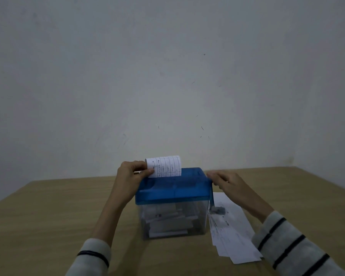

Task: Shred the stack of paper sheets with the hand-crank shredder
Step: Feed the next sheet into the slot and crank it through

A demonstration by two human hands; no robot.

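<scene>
While left hand (132,174) pinches sheet (164,166) in shredder (172,188), right hand (224,181) grips crank.

- left hand (132,173) pinches a printed sheet (166,166) standing in the blue shredder (172,186) lid
- right hand (225,181) curls on the crank (212,193), fingers at the lid's corner
- paper stack (235,238) lies below those fingers

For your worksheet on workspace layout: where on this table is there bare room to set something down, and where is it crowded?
Free: the table left of the shredder and left hand, and the far right corner behind the right hand. Crowded: right of the shredder, where the paper stack lies under the crank.
</scene>
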